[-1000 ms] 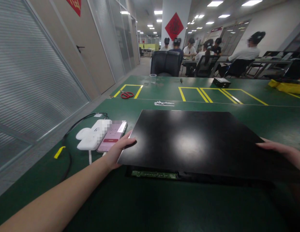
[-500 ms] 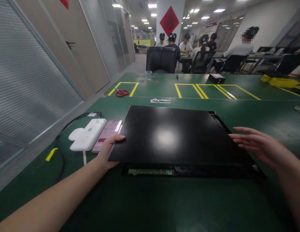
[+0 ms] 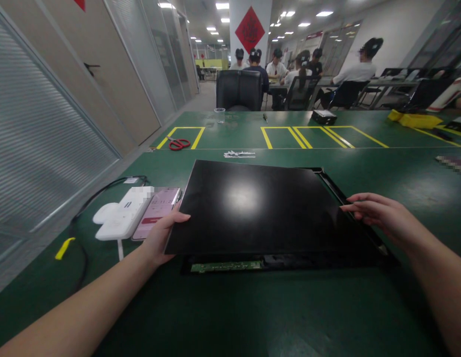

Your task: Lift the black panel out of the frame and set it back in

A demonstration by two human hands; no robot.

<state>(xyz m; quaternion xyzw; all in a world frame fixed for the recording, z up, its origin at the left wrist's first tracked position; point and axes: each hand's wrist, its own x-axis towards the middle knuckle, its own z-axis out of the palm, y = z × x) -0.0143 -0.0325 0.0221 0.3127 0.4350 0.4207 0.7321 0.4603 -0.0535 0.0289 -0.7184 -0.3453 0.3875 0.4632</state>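
Observation:
A flat black display panel (image 3: 253,213) lies tilted over a black frame (image 3: 330,186), its left side raised higher than its right. My left hand (image 3: 165,230) grips the panel's left edge, thumb on top and fingers underneath. My right hand (image 3: 375,210) is at the right edge, fingers stretched out, the fingertips at the panel's border over the frame; it does not visibly grip it. Along the near side, a narrow green circuit board (image 3: 226,267) shows below the panel. Most of the frame's inside is hidden.
Left of the panel lie a phone (image 3: 156,213), a white device (image 3: 122,218) and a black cable (image 3: 84,258). Beyond are white scraps (image 3: 239,154), red-handled scissors (image 3: 179,144), a clear cup (image 3: 219,115) and a black box (image 3: 324,117). Several people sit at a far table.
The panel's right side has shifted left, so more of the frame's right side shows. My right hand's fingertips have come to the panel's edge. The whole view has shifted slightly.

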